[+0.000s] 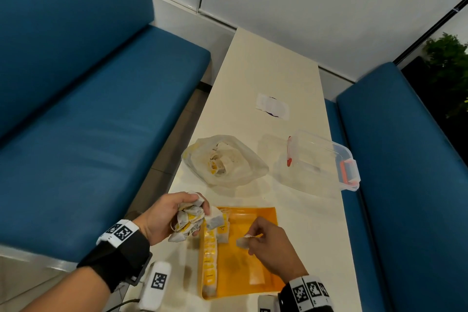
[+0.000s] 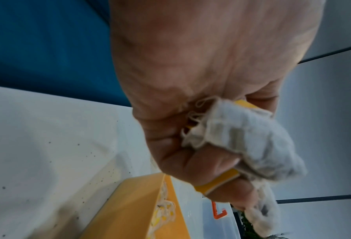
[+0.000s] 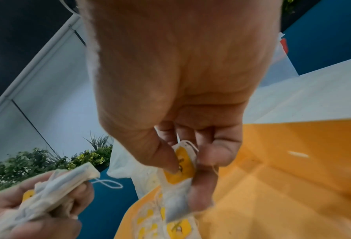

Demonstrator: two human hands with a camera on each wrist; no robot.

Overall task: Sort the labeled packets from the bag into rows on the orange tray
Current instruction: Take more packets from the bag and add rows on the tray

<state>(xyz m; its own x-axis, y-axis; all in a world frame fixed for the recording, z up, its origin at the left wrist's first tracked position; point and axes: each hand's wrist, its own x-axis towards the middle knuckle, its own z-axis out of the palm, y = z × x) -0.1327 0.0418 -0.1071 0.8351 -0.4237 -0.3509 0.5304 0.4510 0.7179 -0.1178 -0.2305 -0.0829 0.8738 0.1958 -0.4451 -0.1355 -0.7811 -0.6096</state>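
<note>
My left hand (image 1: 174, 213) grips a bunch of white packets with yellow labels (image 1: 188, 218) just left of the orange tray (image 1: 253, 258); the same bunch (image 2: 246, 135) fills the left wrist view. My right hand (image 1: 255, 238) pinches one packet (image 1: 243, 240) by its yellow tag (image 3: 183, 163) above the tray's middle. A row of packets (image 1: 210, 261) lies along the tray's left side, with a second short row (image 1: 222, 230) beside its far end. The plastic bag (image 1: 222, 159) with more packets sits open beyond the tray.
A clear plastic box with orange clips (image 1: 321, 159) stands right of the bag near the table's right edge. A white paper slip (image 1: 272, 106) lies farther back. Blue benches (image 1: 88, 121) flank the narrow white table (image 1: 291, 71).
</note>
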